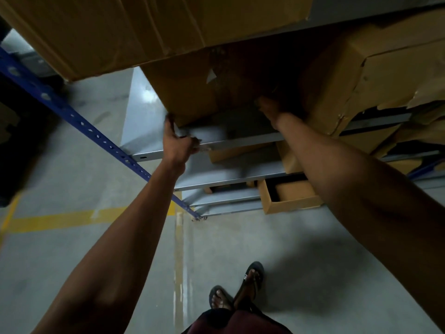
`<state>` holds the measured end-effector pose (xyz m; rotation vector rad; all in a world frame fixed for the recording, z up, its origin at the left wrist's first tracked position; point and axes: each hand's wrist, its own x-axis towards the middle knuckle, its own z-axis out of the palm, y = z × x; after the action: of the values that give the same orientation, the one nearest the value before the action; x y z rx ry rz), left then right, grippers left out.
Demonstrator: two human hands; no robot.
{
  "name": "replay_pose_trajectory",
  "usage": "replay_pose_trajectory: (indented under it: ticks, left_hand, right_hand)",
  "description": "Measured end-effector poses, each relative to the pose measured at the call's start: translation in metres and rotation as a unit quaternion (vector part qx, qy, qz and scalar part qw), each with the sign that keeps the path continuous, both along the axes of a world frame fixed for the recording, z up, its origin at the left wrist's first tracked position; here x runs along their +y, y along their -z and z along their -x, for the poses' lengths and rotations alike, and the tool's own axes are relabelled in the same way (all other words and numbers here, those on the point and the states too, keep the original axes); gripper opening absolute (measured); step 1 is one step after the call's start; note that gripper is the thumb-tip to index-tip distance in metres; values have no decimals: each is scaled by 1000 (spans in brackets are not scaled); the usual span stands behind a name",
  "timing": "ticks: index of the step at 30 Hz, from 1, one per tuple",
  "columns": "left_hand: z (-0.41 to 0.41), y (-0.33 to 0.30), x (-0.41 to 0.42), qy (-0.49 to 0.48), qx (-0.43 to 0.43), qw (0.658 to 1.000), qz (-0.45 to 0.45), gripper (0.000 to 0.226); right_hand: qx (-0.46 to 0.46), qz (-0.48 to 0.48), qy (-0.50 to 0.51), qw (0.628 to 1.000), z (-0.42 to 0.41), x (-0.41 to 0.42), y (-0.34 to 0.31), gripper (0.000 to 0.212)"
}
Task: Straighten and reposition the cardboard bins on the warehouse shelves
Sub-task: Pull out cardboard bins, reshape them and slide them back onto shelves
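Note:
A brown cardboard bin (192,90) stands on a grey metal shelf (240,141) at chest height. My left hand (177,141) grips the bin's lower front left corner at the shelf edge. My right hand (271,108) is curled against the bin's lower right side, in the dark gap beside a torn cardboard bin (361,75); its fingers are partly hidden. A large cardboard bin (115,30) sits on the shelf above and overhangs the view.
A blue perforated upright (79,119) runs down the rack's left side. Lower shelves hold more cardboard bins, one open bin (289,196) sticking out. Below is grey concrete floor with a yellow line (60,219) and my sandalled feet (238,290).

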<state>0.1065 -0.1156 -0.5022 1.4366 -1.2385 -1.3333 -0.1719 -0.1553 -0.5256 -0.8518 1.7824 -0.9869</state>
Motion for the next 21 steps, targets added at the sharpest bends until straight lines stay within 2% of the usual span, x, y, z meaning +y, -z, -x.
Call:
replay_pose_trajectory:
  ticks: [4, 8, 10, 14, 16, 19, 21]
  left_hand:
    - [-17, 3, -5, -46, 0, 999, 0, 95]
    - [-26, -2, -4, -64, -29, 998, 10, 89]
    - [-27, -8, -7, -78, -28, 997, 10, 89]
    - [-16, -23, -10, -68, -35, 997, 30, 80]
    - [-12, -30, -6, -68, -14, 997, 17, 84]
    - [-21, -33, 0, -95, 23, 995, -2, 87]
    - [-35, -36, 3, -114, 34, 993, -15, 81]
  right_hand:
    - [26, -9, -39, 999, -23, 31, -31, 49]
    - [67, 8, -41, 997, -24, 43, -27, 60]
    - [72, 3, -34, 997, -23, 41, -30, 56]
    - [56, 1, -49, 997, -22, 36, -47, 51]
    - [52, 6, -57, 997, -31, 47, -53, 50]
    - [40, 61, -35, 997, -38, 69, -53, 56]
    - [11, 90, -8, 996, -45, 93, -56, 60]
